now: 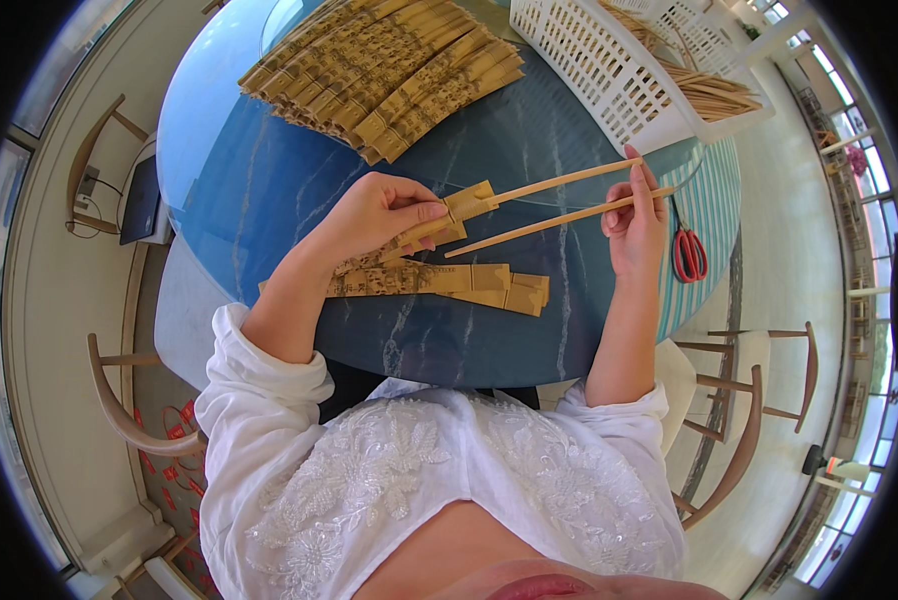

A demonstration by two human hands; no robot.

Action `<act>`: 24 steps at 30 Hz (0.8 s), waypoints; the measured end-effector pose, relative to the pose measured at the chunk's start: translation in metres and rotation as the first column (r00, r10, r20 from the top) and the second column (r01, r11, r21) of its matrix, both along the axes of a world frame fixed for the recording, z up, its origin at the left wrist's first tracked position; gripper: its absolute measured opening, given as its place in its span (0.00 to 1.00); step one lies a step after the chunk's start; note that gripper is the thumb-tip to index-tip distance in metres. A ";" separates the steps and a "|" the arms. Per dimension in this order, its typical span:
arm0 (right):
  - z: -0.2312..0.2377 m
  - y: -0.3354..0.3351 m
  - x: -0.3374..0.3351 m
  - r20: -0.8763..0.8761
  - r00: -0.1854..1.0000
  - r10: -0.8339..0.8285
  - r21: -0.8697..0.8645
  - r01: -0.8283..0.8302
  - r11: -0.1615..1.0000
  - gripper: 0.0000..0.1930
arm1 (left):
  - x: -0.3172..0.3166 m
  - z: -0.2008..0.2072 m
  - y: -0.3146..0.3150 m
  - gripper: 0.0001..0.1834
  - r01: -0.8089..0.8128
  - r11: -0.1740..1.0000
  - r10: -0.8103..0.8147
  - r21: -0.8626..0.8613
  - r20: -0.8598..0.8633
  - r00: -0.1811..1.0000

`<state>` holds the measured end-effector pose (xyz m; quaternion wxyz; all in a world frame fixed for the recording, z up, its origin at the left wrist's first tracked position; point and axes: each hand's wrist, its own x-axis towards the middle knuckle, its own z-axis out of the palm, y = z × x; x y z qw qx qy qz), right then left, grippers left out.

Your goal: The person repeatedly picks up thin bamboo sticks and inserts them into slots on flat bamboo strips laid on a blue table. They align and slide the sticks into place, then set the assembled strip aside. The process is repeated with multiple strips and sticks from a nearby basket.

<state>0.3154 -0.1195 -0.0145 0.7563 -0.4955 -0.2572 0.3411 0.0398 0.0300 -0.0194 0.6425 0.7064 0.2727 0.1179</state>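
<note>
My left hand (pixel 377 215) pinches a gold printed paper chopstick sleeve (pixel 472 201) between thumb and fingers, over the near middle of the table. In my right hand (pixel 635 222) are two plain wooden chopsticks, gripped near their far right ends. The upper chopstick (pixel 569 178) meets the mouth of the sleeve; how deep it reaches inside is hidden. The lower chopstick (pixel 554 225) lies apart from it, its free tip just below the sleeve. Beneath my left hand, a few flat gold sleeves (pixel 419 280) overlap on the tabletop.
On the blue marbled table (pixel 449 350), a large fanned stack of gold sleeves (pixel 379 70) lies at the back. A white perforated basket (pixel 609 75) with many loose chopsticks (pixel 709 92) stands back right. Red-handled scissors (pixel 689 255) rest beyond my right hand. Wooden chairs (pixel 739 440) surround the table.
</note>
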 end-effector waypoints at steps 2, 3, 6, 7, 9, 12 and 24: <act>-0.001 0.000 0.001 0.001 1.000 -0.021 0.041 0.020 0.999 0.19 | 0.000 0.000 0.000 0.11 0.007 1.000 -0.007 -0.012 -0.001 1.000; -0.002 0.000 0.001 0.002 1.000 -0.023 0.045 0.023 0.999 0.19 | 0.000 0.001 -0.001 0.11 0.004 1.000 -0.004 -0.028 -0.006 1.000; -0.002 -0.001 0.002 -0.010 1.000 0.006 0.010 -0.006 1.000 0.20 | 0.001 0.004 -0.002 0.11 -0.003 0.998 0.002 -0.066 -0.006 1.000; -0.002 -0.001 0.002 -0.017 1.000 0.022 -0.010 -0.022 1.000 0.20 | 0.001 0.004 -0.002 0.12 -0.005 0.997 0.004 -0.077 -0.005 1.000; 0.000 -0.001 -0.005 -0.018 1.000 0.013 0.019 -0.013 1.000 0.21 | 0.001 0.004 -0.002 0.12 0.003 0.995 -0.003 -0.102 0.002 1.000; 0.002 -0.002 -0.006 0.004 1.000 -0.012 0.053 0.012 0.999 0.22 | 0.001 0.006 -0.002 0.12 0.001 0.992 -0.001 -0.125 0.007 1.000; 0.002 -0.004 -0.013 -0.016 0.980 0.196 -0.008 -0.197 0.980 0.21 | 0.001 0.005 -0.003 0.12 0.017 0.987 -0.014 -0.160 0.022 1.000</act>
